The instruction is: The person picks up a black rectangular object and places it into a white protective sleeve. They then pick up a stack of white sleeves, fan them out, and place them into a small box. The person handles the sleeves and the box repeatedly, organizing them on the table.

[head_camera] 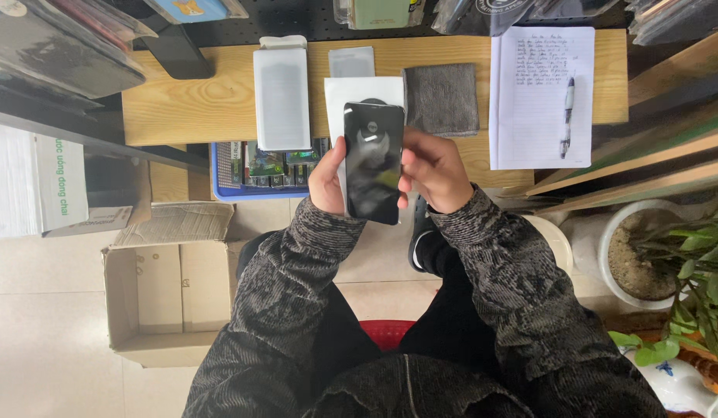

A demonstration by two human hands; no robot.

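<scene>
Item: black phone (373, 162), held in both hands.
I see my left hand (328, 182) and right hand (432, 170) clasping its edges above the wooden desk (188, 101), grey cloth (442, 99) behind.

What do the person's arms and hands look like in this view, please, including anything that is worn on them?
Both arms wear long sleeves of a dark, mottled grey-black knit with fine streaks, ending at the wrists. The left hand and right hand are bare: no gloves, and no rings or watch are visible. A zip runs down the front of the same garment.

Head view, straight down, close overhead
</scene>
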